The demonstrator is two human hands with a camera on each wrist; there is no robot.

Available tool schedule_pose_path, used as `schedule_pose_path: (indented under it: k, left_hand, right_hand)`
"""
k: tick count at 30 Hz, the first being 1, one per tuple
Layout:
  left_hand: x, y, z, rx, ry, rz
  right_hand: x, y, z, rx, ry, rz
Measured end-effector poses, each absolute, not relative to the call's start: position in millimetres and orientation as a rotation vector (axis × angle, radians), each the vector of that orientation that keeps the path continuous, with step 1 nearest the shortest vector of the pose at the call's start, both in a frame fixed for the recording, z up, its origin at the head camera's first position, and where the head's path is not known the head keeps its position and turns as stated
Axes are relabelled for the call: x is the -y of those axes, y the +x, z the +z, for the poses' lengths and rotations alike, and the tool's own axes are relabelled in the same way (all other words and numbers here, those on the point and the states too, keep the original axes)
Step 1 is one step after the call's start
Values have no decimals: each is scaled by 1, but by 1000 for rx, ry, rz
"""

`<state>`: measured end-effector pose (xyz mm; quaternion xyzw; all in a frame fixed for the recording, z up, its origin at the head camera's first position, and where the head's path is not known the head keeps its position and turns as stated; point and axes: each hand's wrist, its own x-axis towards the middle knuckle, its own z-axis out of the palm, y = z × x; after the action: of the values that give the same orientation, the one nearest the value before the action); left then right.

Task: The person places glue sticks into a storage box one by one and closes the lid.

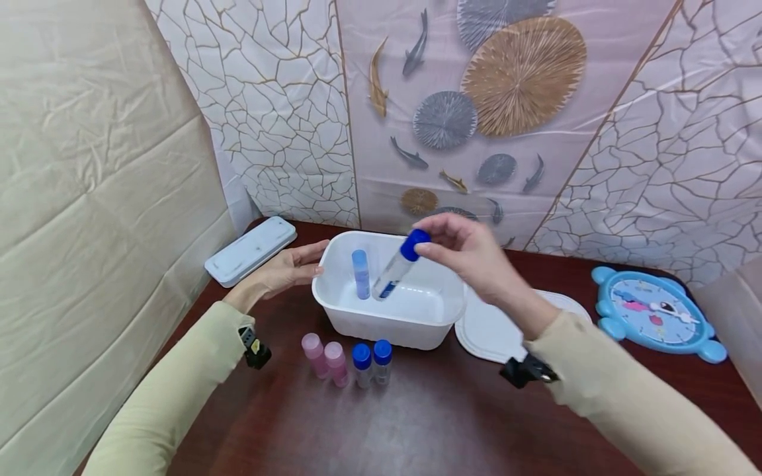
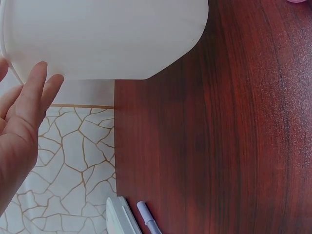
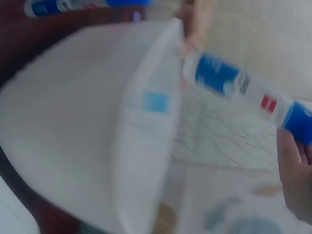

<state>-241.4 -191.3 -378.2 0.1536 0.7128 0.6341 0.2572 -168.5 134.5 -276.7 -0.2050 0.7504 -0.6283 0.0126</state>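
Note:
My right hand (image 1: 470, 248) pinches a glue stick (image 1: 394, 274) by its blue cap, holding it tilted over the white plastic tub (image 1: 381, 324). Its label with blue and red patches shows in the right wrist view, where the glue stick (image 3: 239, 87) appears beside the tub's rim. A light-blue glue stick (image 1: 360, 274) stands inside the tub. With fingers nearly straight, my left hand (image 1: 286, 270) touches the tub's left end; in the left wrist view the fingers (image 2: 31, 97) lie against its outer wall.
In front of the tub stand two pink glue sticks (image 1: 335, 363) and two blue-capped ones (image 1: 382, 360). A white lid (image 1: 488, 330) lies to the right, partly under my right forearm. A blue clock (image 1: 655, 311) sits far right. Back left is a pale pencil case (image 1: 251, 251).

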Motion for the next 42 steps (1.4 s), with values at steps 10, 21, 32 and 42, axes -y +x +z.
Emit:
schedule_pose_path:
  k: [10, 21, 32, 42]
  left_hand:
    - [190, -243, -379, -1913, 424, 1732]
    - [192, -242, -379, -1930, 424, 1722]
    - [193, -242, -381, -1921, 462, 1720]
    - [193, -242, -382, -1922, 438, 1731]
  right_hand:
    - [-73, -195, -342, -2375, -446, -1835]
    - [-52, -204, -363, -2361, -401, -1730]
    - [-43, -209, -373, -2398, -405, -1575]
    - [-47, -207, -369, -2356, -514, -1533]
